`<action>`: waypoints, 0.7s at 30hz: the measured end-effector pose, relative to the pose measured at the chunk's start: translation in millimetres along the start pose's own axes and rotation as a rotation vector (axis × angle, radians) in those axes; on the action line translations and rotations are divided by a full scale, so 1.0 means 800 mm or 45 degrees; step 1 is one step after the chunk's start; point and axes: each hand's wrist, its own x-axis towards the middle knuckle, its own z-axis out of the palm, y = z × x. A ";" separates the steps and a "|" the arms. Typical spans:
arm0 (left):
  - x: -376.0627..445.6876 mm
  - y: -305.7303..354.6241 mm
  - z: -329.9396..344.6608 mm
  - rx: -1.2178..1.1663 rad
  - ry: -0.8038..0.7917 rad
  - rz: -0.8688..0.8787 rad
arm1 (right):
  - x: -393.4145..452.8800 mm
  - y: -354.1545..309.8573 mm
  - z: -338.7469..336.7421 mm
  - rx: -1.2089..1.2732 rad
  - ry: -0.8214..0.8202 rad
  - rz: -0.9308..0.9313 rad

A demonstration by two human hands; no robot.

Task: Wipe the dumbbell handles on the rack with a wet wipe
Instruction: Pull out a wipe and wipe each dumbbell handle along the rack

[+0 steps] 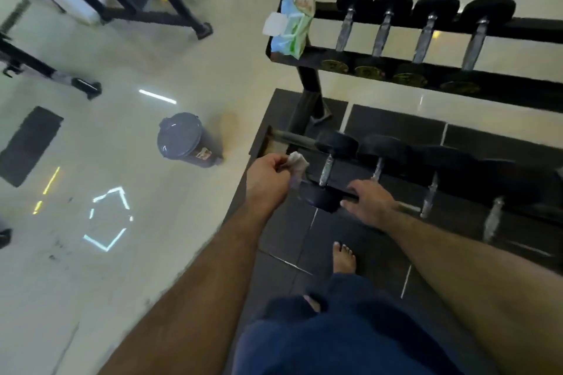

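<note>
A black two-tier dumbbell rack (307, 94) stands ahead of me. Several black dumbbells with chrome handles lie on the top tier (426, 36) and several more on the low tier. My left hand (268, 175) pinches a crumpled white wet wipe (297, 161) just left of the leftmost low dumbbell's handle (325, 170). My right hand (370, 199) rests with fingers spread on the low tier's front rail, beside that dumbbell's near head (323, 199). A green and blue wet wipe pack (294, 24) with its white lid flipped up sits on the top tier's left end.
A grey lidded bin (185, 140) stands on the glossy pale floor to the left. Black frames of gym machines (146, 0) fill the far left. Dark tiles (396, 128) lie under the rack, and my bare foot (344, 257) stands on them.
</note>
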 end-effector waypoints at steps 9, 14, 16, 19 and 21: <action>0.139 -0.054 0.101 -0.012 -0.223 0.166 | 0.070 0.042 0.087 0.125 0.190 0.480; 0.184 -0.090 0.180 -0.077 -0.269 0.186 | 0.097 0.056 0.127 0.111 0.300 0.750; 0.197 -0.100 0.206 -0.066 -0.293 0.169 | 0.108 0.052 0.134 0.167 0.425 0.864; 0.208 -0.114 0.234 -0.010 -0.320 0.138 | 0.129 0.044 0.132 0.342 0.565 1.120; 0.211 -0.118 0.245 -0.017 -0.315 0.108 | 0.138 0.040 0.131 0.331 0.536 1.217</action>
